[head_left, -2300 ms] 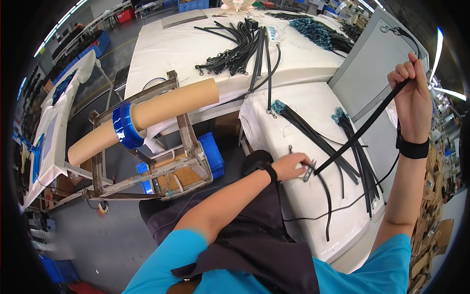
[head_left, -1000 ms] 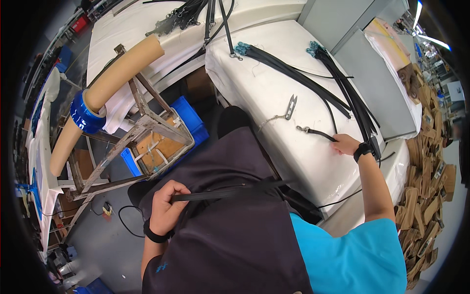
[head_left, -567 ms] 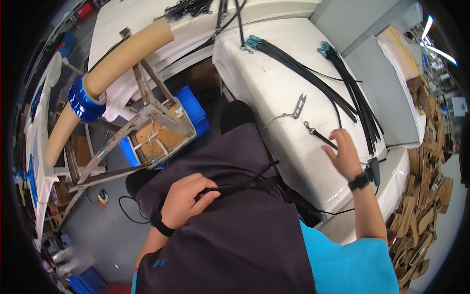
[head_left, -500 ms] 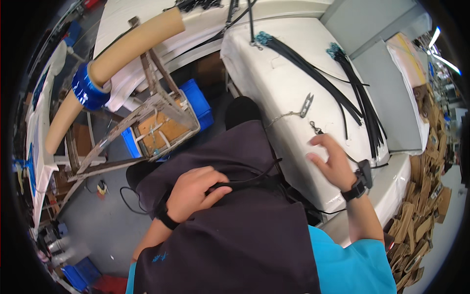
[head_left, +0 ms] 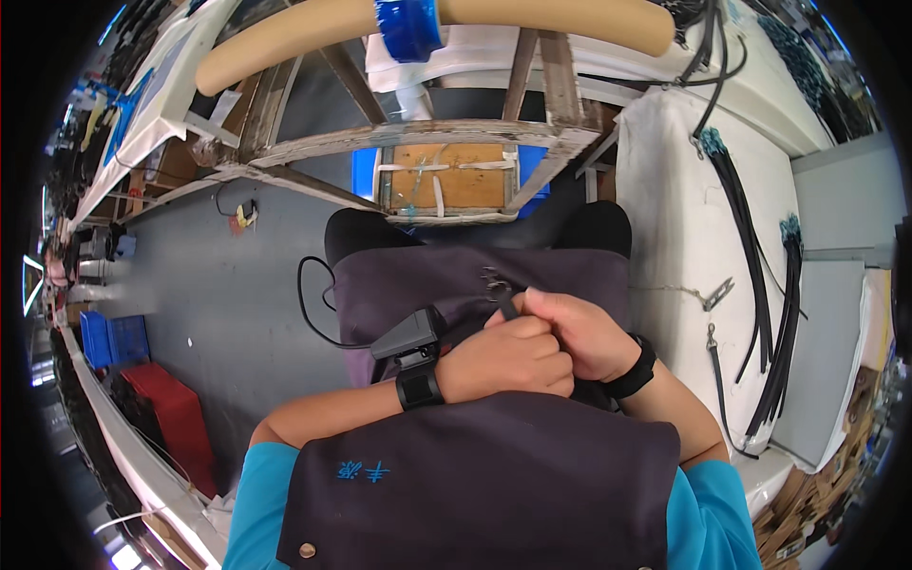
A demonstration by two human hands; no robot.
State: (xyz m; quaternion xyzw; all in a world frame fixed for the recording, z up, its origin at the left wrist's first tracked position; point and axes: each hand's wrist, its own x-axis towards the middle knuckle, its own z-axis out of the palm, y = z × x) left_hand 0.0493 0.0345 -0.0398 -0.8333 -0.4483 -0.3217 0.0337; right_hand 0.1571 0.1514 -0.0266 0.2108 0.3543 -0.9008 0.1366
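Observation:
My left hand (head_left: 513,365) and my right hand (head_left: 591,339) meet over the dark apron on my lap. Between them they grip a black strap (head_left: 508,307), whose metal snap hook (head_left: 493,282) sticks out beyond the fingers. The right thumb and fingers pinch the strap near the hook; the left fingers are curled closed against the right hand. Most of the strap is hidden by the hands. On the white-covered table to the right lies another black strap (head_left: 719,385) with a snap hook (head_left: 712,335), near metal thread snips (head_left: 719,294) on a cord.
Bundles of black straps (head_left: 746,214) lie on that table. Ahead stands a worn wooden frame (head_left: 418,136), a tan padded tube (head_left: 551,17) with a blue tape roll (head_left: 407,28) across its top. A blue crate (head_left: 128,340) and a red box (head_left: 171,413) sit on the left.
My view has swung to the right. My right hand has come from the table to my lap and joined the left on the strap. A hooked strap lies on the table.

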